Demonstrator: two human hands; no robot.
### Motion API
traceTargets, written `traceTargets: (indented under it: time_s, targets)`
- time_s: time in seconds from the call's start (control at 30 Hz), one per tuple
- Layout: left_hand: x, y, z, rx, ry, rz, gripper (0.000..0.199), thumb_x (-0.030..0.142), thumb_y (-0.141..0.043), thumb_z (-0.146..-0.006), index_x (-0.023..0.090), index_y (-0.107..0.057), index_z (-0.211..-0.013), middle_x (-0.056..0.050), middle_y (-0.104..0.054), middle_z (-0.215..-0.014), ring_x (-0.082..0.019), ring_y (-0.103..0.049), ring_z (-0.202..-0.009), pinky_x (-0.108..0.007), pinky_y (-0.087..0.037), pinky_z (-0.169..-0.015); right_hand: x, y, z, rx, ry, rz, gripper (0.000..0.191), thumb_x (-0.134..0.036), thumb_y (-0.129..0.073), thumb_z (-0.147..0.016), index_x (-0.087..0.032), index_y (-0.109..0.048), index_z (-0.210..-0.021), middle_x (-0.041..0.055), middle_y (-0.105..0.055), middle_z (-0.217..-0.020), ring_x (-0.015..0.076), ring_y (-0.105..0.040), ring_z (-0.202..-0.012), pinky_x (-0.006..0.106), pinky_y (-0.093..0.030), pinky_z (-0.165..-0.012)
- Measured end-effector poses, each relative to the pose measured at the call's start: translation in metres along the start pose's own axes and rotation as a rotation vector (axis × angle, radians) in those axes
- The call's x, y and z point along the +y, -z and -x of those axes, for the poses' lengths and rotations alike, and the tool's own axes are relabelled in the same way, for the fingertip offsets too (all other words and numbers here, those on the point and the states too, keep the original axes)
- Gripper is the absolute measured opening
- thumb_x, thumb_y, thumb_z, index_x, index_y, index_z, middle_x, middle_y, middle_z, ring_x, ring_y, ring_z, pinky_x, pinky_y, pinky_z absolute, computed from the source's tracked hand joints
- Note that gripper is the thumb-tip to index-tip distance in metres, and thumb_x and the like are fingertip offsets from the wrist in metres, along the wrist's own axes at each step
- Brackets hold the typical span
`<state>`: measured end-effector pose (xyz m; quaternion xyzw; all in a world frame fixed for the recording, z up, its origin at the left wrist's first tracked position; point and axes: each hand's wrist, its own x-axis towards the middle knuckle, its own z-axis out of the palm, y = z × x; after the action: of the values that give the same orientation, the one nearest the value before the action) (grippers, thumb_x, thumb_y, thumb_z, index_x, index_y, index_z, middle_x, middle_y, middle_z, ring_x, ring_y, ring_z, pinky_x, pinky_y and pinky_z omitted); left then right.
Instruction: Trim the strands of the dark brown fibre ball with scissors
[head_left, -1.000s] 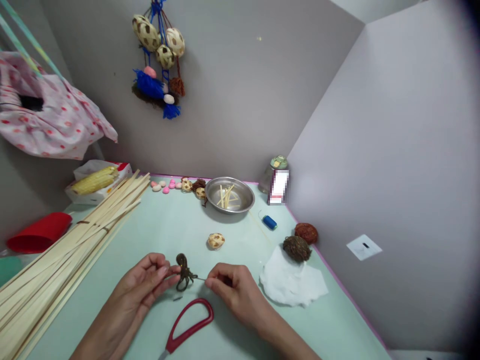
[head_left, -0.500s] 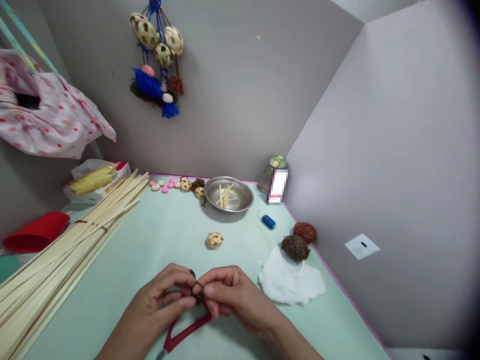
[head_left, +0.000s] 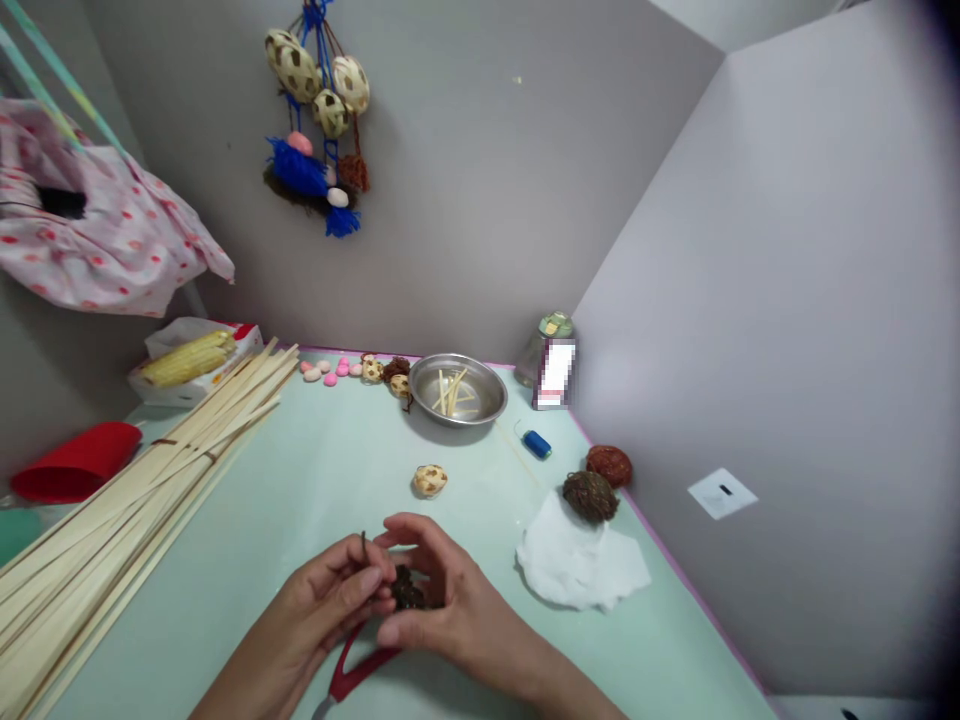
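- Brown cord [head_left: 407, 590], bunched into a dark knot, sits between both hands just above the pale green table [head_left: 315, 470].
- Left hand [head_left: 330, 605] pinches the knot from the left, one loose cord end poking up beside its fingertips.
- Right hand [head_left: 442, 600] curls over the knot from the right, thumb and fingers closed on it; the two hands touch.
- Red-handled scissors [head_left: 352, 672] lie on the table directly beneath the hands.
- Small woven ball [head_left: 430, 480] rests farther back, apart from the hands; a steel bowl [head_left: 458, 389] holding short strips stands behind it.
- White tissue [head_left: 581, 565] lies to the right, with a brown yarn ball [head_left: 590, 495] and a rust one [head_left: 608, 465] at its far edge.
- Long bamboo strips [head_left: 142, 490] fan across the table's left side.
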<state>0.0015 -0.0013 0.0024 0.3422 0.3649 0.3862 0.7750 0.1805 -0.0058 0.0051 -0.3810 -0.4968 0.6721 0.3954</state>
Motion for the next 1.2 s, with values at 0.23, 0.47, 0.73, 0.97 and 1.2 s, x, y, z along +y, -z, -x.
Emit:
traceTargets:
  time_s: [0.23, 0.47, 0.73, 0.97, 1.2]
  targets:
    - [0.003, 0.007, -0.005, 0.361, -0.006, 0.236, 0.016, 0.016, -0.078, -0.072, 0.019, -0.070, -0.086, -0.006, -0.070, -0.099, -0.021, -0.065, -0.097, -0.030, -0.056, -0.085, 0.000, 0.004, -0.009, 0.216, -0.013, -0.101, 0.029, -0.032, -0.083, -0.070, -0.014, -0.063, -0.082, -0.0020, -0.062, -0.061, 0.0091, -0.055, -0.053, 0.022, -0.043, -0.057]
    - [0.005, 0.025, -0.001, 0.680, -0.398, -0.575, 0.026, 0.037, -0.071, -0.077, 0.027, -0.058, -0.097, 0.000, -0.061, -0.107, -0.020, -0.057, -0.086, -0.028, -0.044, -0.078, 0.001, 0.002, -0.008, 0.283, -0.017, 0.069, 0.015, -0.021, -0.075, -0.071, -0.015, -0.063, -0.079, -0.0039, -0.057, -0.060, 0.0083, -0.048, -0.054, 0.021, -0.037, -0.054]
    - [-0.021, 0.009, -0.005, 0.238, -0.200, -0.734, 0.035, 0.031, -0.057, -0.085, 0.031, -0.048, -0.119, -0.006, -0.062, -0.123, -0.019, -0.064, -0.072, -0.037, -0.048, -0.082, 0.014, -0.001, -0.005, 0.269, 0.102, 0.374, 0.010, -0.011, -0.066, -0.076, -0.018, -0.067, -0.084, -0.0002, -0.061, -0.081, 0.0124, -0.056, -0.072, 0.024, -0.043, -0.066]
    - [-0.029, 0.010, -0.010, -0.052, -0.089, -0.490, 0.030, 0.029, -0.059, -0.089, 0.030, -0.051, -0.118, -0.002, -0.067, -0.099, -0.019, -0.063, -0.081, -0.031, -0.048, -0.080, 0.010, -0.004, -0.004, 0.251, 0.058, 0.304, 0.009, -0.011, -0.066, -0.075, -0.016, -0.067, -0.082, -0.0017, -0.059, -0.074, 0.0109, -0.053, -0.065, 0.022, -0.041, -0.060]
    - [-0.007, 0.011, -0.005, 0.081, -0.119, -0.588, 0.022, 0.045, -0.059, -0.089, 0.023, -0.062, -0.090, 0.005, -0.056, -0.065, -0.013, -0.045, -0.054, -0.023, -0.039, -0.054, -0.002, 0.000, -0.003, 0.257, 0.090, 0.250, 0.013, -0.026, -0.067, -0.084, -0.017, -0.060, -0.089, -0.0031, -0.057, -0.071, 0.0106, -0.050, -0.064, 0.022, -0.041, -0.061]
